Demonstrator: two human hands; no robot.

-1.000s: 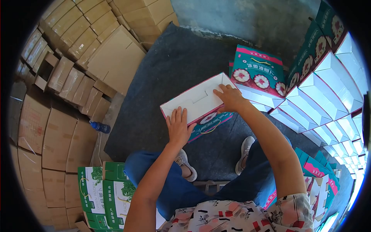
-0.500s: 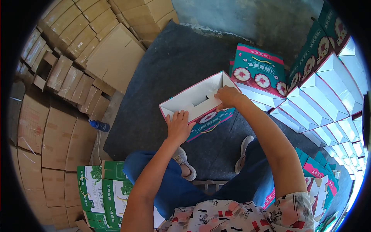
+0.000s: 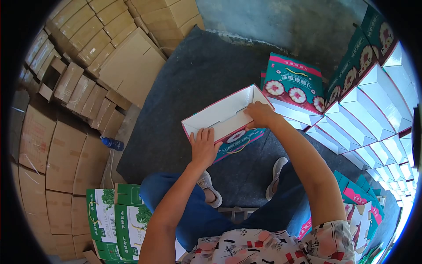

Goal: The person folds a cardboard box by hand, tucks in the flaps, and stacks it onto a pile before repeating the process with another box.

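A teal and pink gift box (image 3: 220, 115) with a white inside lies open-side up over the dark mat, in front of my knees. My left hand (image 3: 203, 147) presses on its near flap at the left end, fingers over the edge. My right hand (image 3: 260, 115) grips the same flap at the right end and pushes it down into the box. A yellow cord handle (image 3: 239, 147) hangs on the box's near printed side.
Folded teal boxes (image 3: 293, 83) lean in a long row to the right (image 3: 373, 105). Brown cartons (image 3: 88, 66) are stacked on the left, green boxes (image 3: 118, 220) near my left knee. A blue bottle (image 3: 112, 143) lies by the mat's edge (image 3: 132, 132).
The near flap, flat over the opening a second ago, has been folded down into the box, so the white inside now shows. Both hands stayed on it.
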